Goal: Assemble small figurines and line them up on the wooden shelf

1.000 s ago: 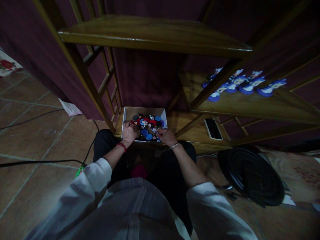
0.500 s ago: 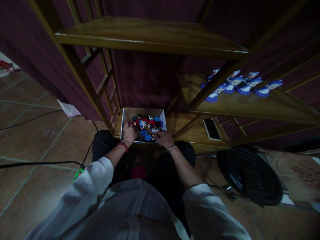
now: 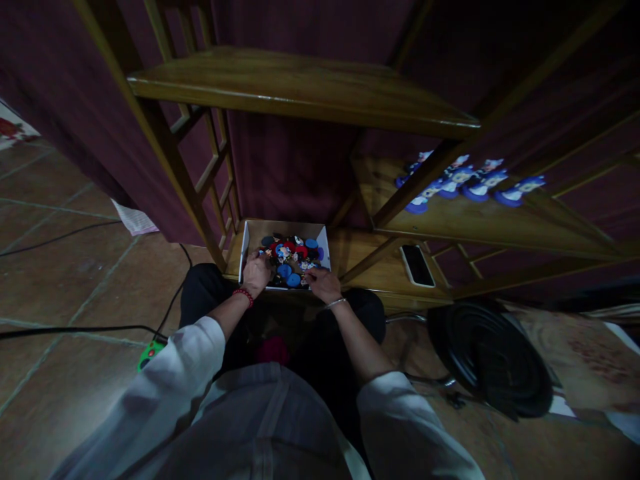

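- An open, rectangular cardboard box with white walls and a brown inside sits on a low, yellow-brown wooden shelf, toward its left end and close to its front edge.
- A crowded heap of small red, black, blue and white figurines fills much of the box, mixed with flat, round blue discs near its front edge.
- The person's left hand reaches over the front left corner of the box, fingers bent down among the pieces; whether they grip one cannot be told.
- The right hand comes in over the front right corner, its fingertips at the small pieces there; it looks like a pinch, but what it closes on, if anything, is too small to tell.
- The two hands are apart, with the discs between them.
- The step in hand appears to be fingering the pieces inside the box, both hands working at once.
- The next move seems to call for a light fingertip hold on one piece at a time, freed from its neighbours without dragging them over the box's low front edge.
- To the right, a group of blue-and-white figurines on round, purple-blue bases occupies a higher wooden shelf; a flat, black-screened phone with a pale edge lies on the low shelf, well apart from the box.
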`<state>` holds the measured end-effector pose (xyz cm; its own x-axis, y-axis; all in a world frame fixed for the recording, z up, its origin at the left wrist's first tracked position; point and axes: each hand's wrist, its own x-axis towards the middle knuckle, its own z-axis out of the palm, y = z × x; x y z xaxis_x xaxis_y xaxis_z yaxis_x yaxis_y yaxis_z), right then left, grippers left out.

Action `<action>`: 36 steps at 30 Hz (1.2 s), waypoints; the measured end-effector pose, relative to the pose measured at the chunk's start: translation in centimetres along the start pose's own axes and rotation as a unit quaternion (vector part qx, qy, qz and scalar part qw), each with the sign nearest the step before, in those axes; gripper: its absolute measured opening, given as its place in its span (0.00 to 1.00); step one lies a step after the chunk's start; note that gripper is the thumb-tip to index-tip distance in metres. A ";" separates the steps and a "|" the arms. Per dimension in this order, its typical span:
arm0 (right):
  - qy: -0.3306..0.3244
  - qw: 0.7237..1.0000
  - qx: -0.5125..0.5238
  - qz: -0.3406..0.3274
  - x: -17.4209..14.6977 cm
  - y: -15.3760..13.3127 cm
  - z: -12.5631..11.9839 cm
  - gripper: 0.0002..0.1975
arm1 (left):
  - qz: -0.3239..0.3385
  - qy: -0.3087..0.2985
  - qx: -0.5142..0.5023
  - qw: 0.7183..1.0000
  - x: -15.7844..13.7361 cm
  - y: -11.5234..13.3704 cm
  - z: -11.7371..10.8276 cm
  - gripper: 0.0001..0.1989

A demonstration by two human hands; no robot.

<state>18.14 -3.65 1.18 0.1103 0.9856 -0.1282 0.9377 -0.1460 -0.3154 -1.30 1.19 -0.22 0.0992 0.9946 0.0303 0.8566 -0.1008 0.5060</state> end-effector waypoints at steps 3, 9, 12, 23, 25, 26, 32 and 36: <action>0.003 1.000 0.014 0.007 0.0 -0.1 0.0 0.12 | 0.006 0.011 -0.004 1.000 -0.1 0.2 -0.2 0.15; 0.063 0.993 0.095 0.020 0.3 -0.3 1.1 0.13 | 0.027 0.052 -0.002 0.998 -0.6 0.5 -0.3 0.16; 0.078 0.983 0.167 -0.012 0.7 -0.6 2.0 0.12 | 0.079 0.060 -0.004 0.995 -0.8 0.6 0.0 0.21; 0.016 0.941 0.337 -0.029 2.6 -1.5 4.0 0.14 | 0.184 -0.007 -0.046 0.982 -1.0 1.6 1.7 0.30; 0.012 0.941 0.336 -0.027 2.8 -1.4 3.9 0.15 | 0.210 -0.028 -0.049 0.976 -0.9 1.6 1.9 0.30; 0.006 0.940 0.339 -0.027 2.8 -1.3 3.9 0.15 | 0.218 -0.036 -0.053 0.974 -0.8 1.6 1.9 0.30; -0.032 0.921 0.389 -0.003 3.0 -1.0 3.8 0.13 | 0.215 -0.049 -0.082 0.972 -0.5 1.2 2.1 0.31; -0.019 0.905 0.425 0.035 3.0 -1.2 3.9 0.12 | 0.224 -0.061 -0.123 0.965 -0.5 1.0 2.1 0.33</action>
<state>16.06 -0.84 -2.48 0.1325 0.9703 -0.2026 0.3360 -0.2363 -0.9118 0.57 0.51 -1.57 0.5034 0.8409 0.1986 0.5700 -0.4959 0.6552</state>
